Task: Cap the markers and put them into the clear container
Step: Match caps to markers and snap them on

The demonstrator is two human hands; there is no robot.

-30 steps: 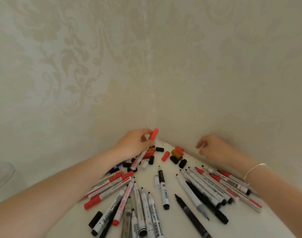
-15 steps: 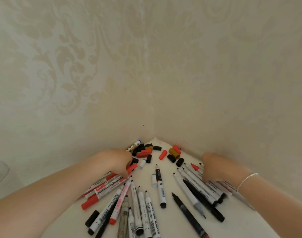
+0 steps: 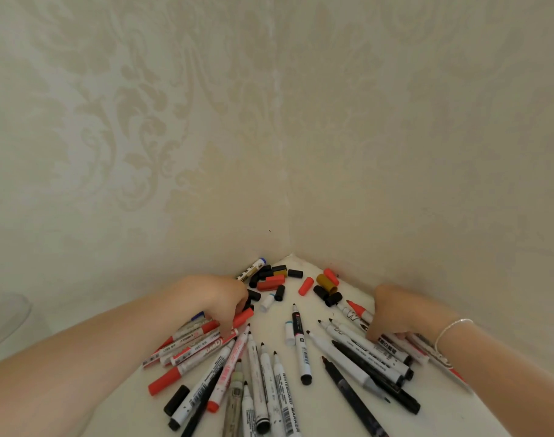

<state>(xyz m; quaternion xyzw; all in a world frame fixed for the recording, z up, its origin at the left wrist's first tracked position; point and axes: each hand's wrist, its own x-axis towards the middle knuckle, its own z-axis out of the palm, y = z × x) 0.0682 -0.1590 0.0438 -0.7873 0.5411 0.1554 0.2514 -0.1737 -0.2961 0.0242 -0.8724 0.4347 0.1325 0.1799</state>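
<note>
Markers [image 3: 302,345] were white-barrelled with black or red ends; loose caps [image 3: 306,286] red, black, ochre; wallpaper [image 3: 143,127] cream damask; table [image 3: 326,417] white.

Home room corner, damask wallpaper [image 3: 118,127]

Thin silver bracelet [image 3: 451,328], bare forearms

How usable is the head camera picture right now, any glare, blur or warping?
Head view: soft even light, no glare, faint shadows; wide-angle warping bends the wall corner; markers are sharp with readable print; the clear container is cut off at the left edge.
</note>
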